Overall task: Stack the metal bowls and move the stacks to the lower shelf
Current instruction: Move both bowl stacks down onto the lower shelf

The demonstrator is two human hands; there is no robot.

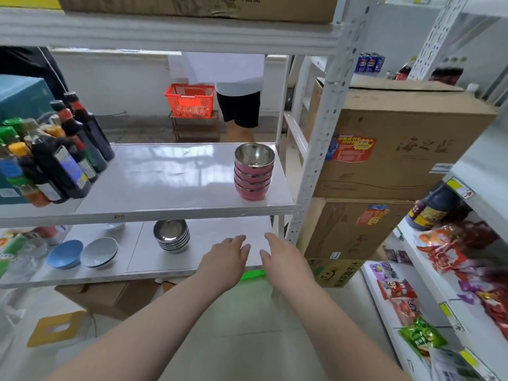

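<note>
Both hands are empty, fingers loosely spread — left hand [226, 259] and right hand [283, 258] hover side by side over the lower shelf [209, 259] at its front right. Just left sits a silver bowl stack [171, 235], then two loose dishes [82, 253]. On the upper shelf [170, 182] the pink bowl stack [254, 171] stands at the right — sauce bottles [57, 152] crowd the left.

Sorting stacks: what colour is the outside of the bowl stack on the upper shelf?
Pink outside, shiny metal inside: the bowl stack, seen in the head view.
</note>
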